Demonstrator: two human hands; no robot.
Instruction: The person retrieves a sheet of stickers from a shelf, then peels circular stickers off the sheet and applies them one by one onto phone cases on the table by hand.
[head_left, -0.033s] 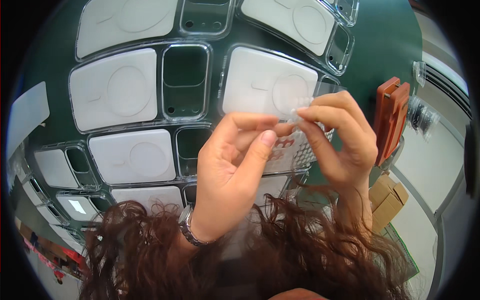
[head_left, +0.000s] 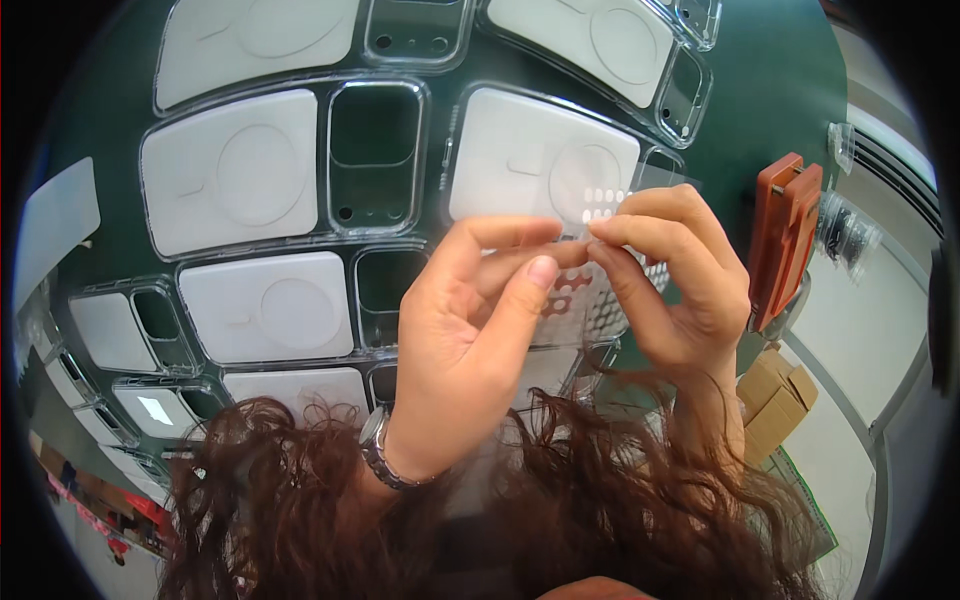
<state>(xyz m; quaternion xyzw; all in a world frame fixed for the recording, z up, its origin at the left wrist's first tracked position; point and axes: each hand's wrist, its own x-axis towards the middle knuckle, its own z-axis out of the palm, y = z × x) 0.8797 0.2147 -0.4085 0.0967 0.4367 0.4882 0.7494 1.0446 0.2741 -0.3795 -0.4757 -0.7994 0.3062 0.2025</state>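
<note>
Well, loose white sheet (head_left: 62,218): it lay at the far left of the green table (head_left: 775,100).
Clear phone cases (head_left: 375,165): they stood in rows across the table, many beside or under white rectangular inserts (head_left: 230,172) marked with a ring.
Watch (head_left: 376,448): its metal band circled the left wrist.
Left hand (head_left: 465,335): fingers were bent and thumb extended, its fingertips by the right's; whether it gripped anything could not be told.
Dotted clear sheet (head_left: 608,305): it was between the hands, over the cases.
Right hand (head_left: 690,285): thumb and forefinger met in a pinch; anything between was too small to tell.
Cardboard box (head_left: 775,405): near right.
Orange-brown object (head_left: 785,240): right, beyond the box.
</note>
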